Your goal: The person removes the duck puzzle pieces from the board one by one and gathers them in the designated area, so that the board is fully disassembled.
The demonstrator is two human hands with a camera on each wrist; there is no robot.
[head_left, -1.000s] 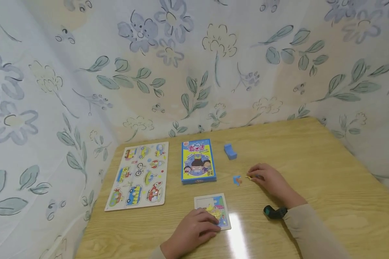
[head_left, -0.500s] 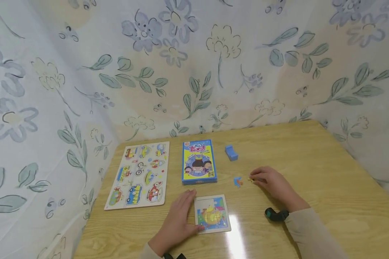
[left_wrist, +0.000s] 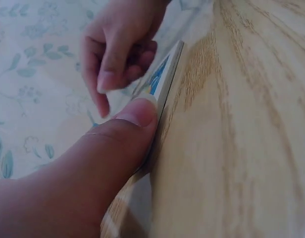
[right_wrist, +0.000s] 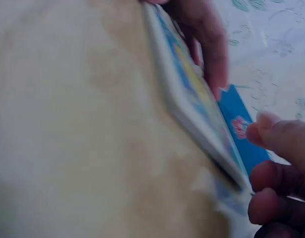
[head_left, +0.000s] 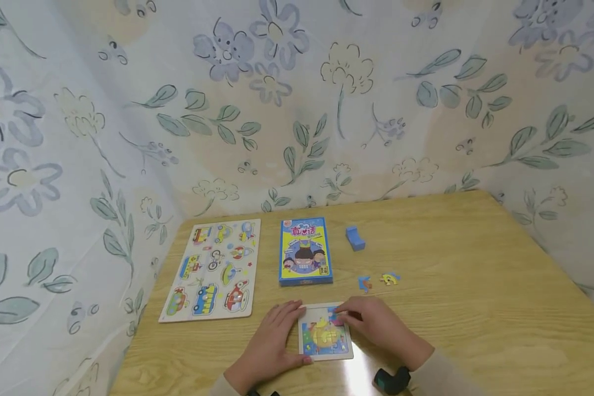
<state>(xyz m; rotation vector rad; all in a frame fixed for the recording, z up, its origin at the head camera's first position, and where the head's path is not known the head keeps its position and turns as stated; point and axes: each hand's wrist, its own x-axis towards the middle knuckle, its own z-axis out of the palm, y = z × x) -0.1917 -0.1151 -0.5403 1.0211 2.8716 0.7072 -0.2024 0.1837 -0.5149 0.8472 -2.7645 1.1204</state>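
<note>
A small square jigsaw puzzle [head_left: 325, 331] in a pale tray lies at the table's front, its yellow picture bordered by blue. Along its left side my left hand [head_left: 272, 344] holds the tray, thumb at the near edge and fingers at the far corner. The left wrist view shows that thumb [left_wrist: 137, 111] on the rim. My right hand [head_left: 376, 327] hovers at or touches the upper-right corner with bent fingers; no piece shows between them in the right wrist view. Two loose pieces lie beyond: a yellow puzzle piece [head_left: 390, 279] and a blue-and-orange puzzle piece [head_left: 364, 284].
A blue and yellow card box [head_left: 304, 253] lies behind the puzzle. To its right is a blue curved block [head_left: 355, 238]. A vehicle puzzle board [head_left: 210, 269] lies at the left. Floral cloth [head_left: 297, 110] hangs along the table's back and left.
My right hand has let go of the yellow piece and moved left and nearer, to the puzzle's corner. My left hand has shifted from over the puzzle to its left side.
</note>
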